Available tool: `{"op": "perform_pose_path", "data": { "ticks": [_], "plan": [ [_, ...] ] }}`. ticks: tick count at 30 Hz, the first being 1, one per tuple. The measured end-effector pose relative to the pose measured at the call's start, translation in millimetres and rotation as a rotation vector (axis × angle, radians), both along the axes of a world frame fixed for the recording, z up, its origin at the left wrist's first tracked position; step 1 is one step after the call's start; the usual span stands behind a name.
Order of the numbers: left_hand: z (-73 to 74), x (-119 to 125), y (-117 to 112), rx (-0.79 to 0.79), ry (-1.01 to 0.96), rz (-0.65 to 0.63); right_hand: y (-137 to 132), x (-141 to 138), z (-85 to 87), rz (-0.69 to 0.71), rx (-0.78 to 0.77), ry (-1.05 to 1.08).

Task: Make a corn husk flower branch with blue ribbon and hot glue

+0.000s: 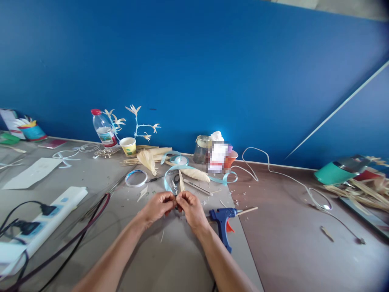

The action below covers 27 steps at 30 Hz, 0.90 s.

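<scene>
My left hand (158, 207) and my right hand (192, 207) meet fingertip to fingertip low over the table, both closed in a pinch. A narrow, pointed piece of dried husk (181, 181) rises from the fingertips of my right hand. Something small and dark shows between the two hands; what my left fingers pinch is hidden. Just beyond them lie a light blue ribbon (167, 178) in loops and a larger rolled husk (194, 174). A blue glue gun (222, 223) with an orange trigger lies to the right of my right forearm.
Behind stand a red-capped bottle (105, 129), a paper cup (128, 147) beside wired husk flowers (136, 121), and a glass jar (202, 150). A tape roll (136, 178) lies nearer. At left, a power strip (57, 215) trails cords. A white cable (285, 178) crosses the right side.
</scene>
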<state>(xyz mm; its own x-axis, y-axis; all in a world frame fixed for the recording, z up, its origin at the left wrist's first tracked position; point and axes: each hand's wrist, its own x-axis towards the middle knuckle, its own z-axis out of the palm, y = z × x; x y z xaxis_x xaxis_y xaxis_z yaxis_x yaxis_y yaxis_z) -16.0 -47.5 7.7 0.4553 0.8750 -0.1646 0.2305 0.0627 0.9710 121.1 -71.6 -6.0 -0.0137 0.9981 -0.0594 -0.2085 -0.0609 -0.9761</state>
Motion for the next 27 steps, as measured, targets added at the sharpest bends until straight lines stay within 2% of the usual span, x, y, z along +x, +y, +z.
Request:
{"op": "perform_pose_path", "data": {
  "ticks": [11, 15, 21, 27],
  "plan": [
    [2.5, -2.6, -1.8, -0.136, -0.14, 0.031, -0.2, 4.4, 2.7, 0.098, -0.095, 0.211],
    [1.6, -3.2, -1.9, -0.156, -0.146, 0.0, 0.3, 6.3, 4.4, 0.126, -0.12, 0.229],
    [0.4, -3.7, -2.0, -0.164, -0.141, -0.06, 1.5, 6.1, 1.9, 0.108, -0.093, 0.227],
    [0.6, -4.8, -0.9, -0.112, -0.093, -0.018, 1.2, 5.1, 1.7, 0.036, -0.038, 0.143]
  ]
}}
